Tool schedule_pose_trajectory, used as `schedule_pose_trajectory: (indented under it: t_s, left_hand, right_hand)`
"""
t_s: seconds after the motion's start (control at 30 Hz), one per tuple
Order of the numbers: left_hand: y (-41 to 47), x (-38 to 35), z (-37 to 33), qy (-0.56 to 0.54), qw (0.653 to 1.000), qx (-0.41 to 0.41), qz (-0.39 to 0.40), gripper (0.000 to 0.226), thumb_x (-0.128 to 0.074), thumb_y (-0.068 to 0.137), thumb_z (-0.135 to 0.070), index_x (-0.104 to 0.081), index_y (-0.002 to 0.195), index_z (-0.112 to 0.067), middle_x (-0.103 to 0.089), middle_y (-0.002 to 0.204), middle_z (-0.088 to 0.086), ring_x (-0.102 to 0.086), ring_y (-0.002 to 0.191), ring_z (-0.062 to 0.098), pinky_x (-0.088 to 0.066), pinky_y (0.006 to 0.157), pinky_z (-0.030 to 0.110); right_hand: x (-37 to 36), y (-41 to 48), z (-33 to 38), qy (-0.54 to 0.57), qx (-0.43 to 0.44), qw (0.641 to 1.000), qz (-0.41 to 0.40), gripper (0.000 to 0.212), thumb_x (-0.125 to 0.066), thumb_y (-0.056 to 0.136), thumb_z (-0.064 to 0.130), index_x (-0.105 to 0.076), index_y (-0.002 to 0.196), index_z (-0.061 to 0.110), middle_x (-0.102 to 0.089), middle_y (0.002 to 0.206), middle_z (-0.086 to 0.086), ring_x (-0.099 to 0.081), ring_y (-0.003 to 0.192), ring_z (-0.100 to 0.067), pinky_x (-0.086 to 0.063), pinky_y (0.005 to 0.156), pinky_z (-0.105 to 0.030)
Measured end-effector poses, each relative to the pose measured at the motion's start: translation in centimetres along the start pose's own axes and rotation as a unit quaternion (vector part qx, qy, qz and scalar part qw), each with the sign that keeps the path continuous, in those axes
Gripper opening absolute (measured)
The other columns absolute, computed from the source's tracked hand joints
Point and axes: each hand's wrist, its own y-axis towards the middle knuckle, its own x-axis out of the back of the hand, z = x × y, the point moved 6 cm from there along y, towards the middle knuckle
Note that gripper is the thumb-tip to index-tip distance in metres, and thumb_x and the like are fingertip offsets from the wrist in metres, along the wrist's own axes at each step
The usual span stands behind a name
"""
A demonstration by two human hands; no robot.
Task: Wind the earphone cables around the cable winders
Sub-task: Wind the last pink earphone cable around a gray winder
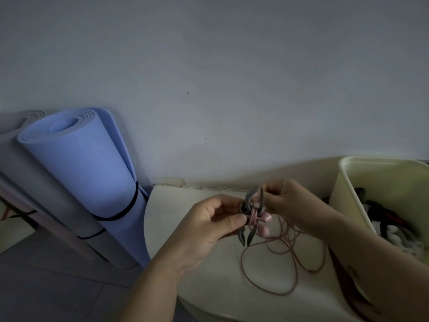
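Hanging above the white table (209, 275) near its far edge, the grey cable winder (251, 213) was pinched between the thumb and curled fingers of the left hand (209, 226), whose forearm rose from the near edge. The right hand (285, 198), fingers curled, gripped the winder's upper prongs. Pink earphone cable (285, 259) crossed the winder's middle, with two earbuds (265, 219) beside it and loose loops on the table. A cream bin (348, 189) at the right edge was cut off, its dark contents blurred. A rolled blue yoga mat (92, 173) leaned against the wall.
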Motion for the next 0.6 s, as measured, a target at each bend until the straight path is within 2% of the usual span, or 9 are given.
schedule_pose_trajectory:
  t_s: [0.03,0.07,0.13,0.17,0.23,0.3,0.4,0.5,0.6]
  left_hand:
    - [0.1,-0.2,-0.1,-0.062,0.998,-0.011,0.003,0.025,-0.069,0.08,-0.012,-0.067,0.103,-0.005,-0.072,0.103,0.018,-0.069,0.096,0.03,-0.056,0.084,0.032]
    - [0.2,-0.2,-0.3,-0.12,0.993,-0.022,-0.006,0.025,-0.067,0.081,-0.01,-0.067,0.105,-0.002,-0.07,0.104,0.02,-0.068,0.095,0.032,-0.056,0.085,0.034]
    - [0.3,0.0,-0.4,-0.212,0.976,-0.026,-0.051,0.021,-0.062,0.085,-0.009,-0.072,0.102,-0.001,-0.071,0.105,0.018,-0.069,0.095,0.027,-0.057,0.084,0.03]
    - [0.4,0.1,-0.4,-0.25,0.965,-0.021,-0.077,0.023,-0.058,0.084,-0.011,-0.075,0.097,-0.004,-0.073,0.103,0.013,-0.07,0.094,0.021,-0.057,0.082,0.026]
    - [0.4,0.7,0.2,-0.29,0.946,-0.001,-0.142,0.024,-0.056,0.082,-0.016,-0.079,0.089,-0.013,-0.075,0.096,0.002,-0.07,0.088,0.009,-0.052,0.078,0.02]
    - [0.4,1.7,0.8,-0.285,0.937,0.014,-0.202,0.022,-0.054,0.089,-0.016,-0.076,0.091,-0.016,-0.075,0.089,-0.004,-0.067,0.082,0.002,-0.045,0.074,0.016]
    - [0.5,2.1,1.2,-0.271,0.937,0.022,-0.22,0.023,-0.048,0.096,-0.014,-0.071,0.101,-0.015,-0.076,0.093,-0.004,-0.065,0.089,-0.001,-0.04,0.079,0.017]
    - [0.3,1.9,1.5,-0.246,0.941,0.038,-0.231,0.024,-0.05,0.097,-0.013,-0.074,0.095,-0.016,-0.076,0.093,-0.002,-0.066,0.094,0.001,-0.043,0.083,0.021]
    - [-0.2,2.1,0.9,-0.128,0.956,0.026,-0.263,0.033,-0.052,0.097,-0.01,-0.076,0.078,-0.019,-0.076,0.087,-0.006,-0.068,0.087,-0.003,-0.047,0.074,0.021]
  right_hand:
    - [-1.1,0.1,-0.2,0.046,-0.011,0.998,0.029,0.03,-0.059,0.086,0.033,-0.07,0.069,0.01,-0.062,0.059,-0.004,-0.055,0.058,-0.008,-0.047,0.06,-0.016]
    - [-2.0,0.2,-0.4,0.087,-0.019,0.995,0.039,0.034,-0.055,0.092,0.022,-0.068,0.061,0.013,-0.057,0.054,0.001,-0.051,0.054,-0.008,-0.045,0.056,-0.016]
    - [-3.5,0.4,-0.7,0.119,-0.041,0.992,0.019,0.039,-0.048,0.096,0.019,-0.062,0.06,0.016,-0.045,0.049,0.009,-0.038,0.048,-0.005,-0.042,0.052,-0.015]
    - [-3.9,0.5,-0.6,0.093,-0.042,0.995,0.003,0.036,-0.046,0.098,0.022,-0.06,0.065,0.014,-0.043,0.05,0.009,-0.037,0.048,-0.005,-0.044,0.052,-0.017]
    - [-4.6,0.6,-0.2,-0.036,-0.01,0.999,-0.01,0.034,-0.041,0.1,0.024,-0.062,0.077,0.012,-0.045,0.056,0.007,-0.041,0.051,-0.006,-0.046,0.057,-0.025]
    - [-5.2,0.2,0.4,-0.145,0.039,0.989,-0.002,0.029,-0.041,0.101,0.025,-0.067,0.095,0.016,-0.045,0.058,0.008,-0.041,0.048,-0.005,-0.039,0.053,-0.023]
    - [-5.6,-0.3,1.0,-0.225,0.082,0.971,0.011,0.021,-0.045,0.099,0.023,-0.065,0.106,0.021,-0.044,0.056,0.009,-0.043,0.047,-0.004,-0.031,0.049,-0.019]
    - [-5.6,-0.3,1.0,-0.315,0.086,0.945,0.028,0.021,-0.046,0.098,0.026,-0.064,0.107,0.02,-0.044,0.06,0.012,-0.041,0.051,-0.004,-0.031,0.051,-0.018]
    - [-5.2,-0.4,0.9,-0.373,0.076,0.924,0.036,0.023,-0.046,0.097,0.031,-0.065,0.095,0.02,-0.043,0.059,0.012,-0.042,0.053,-0.004,-0.03,0.051,-0.02]
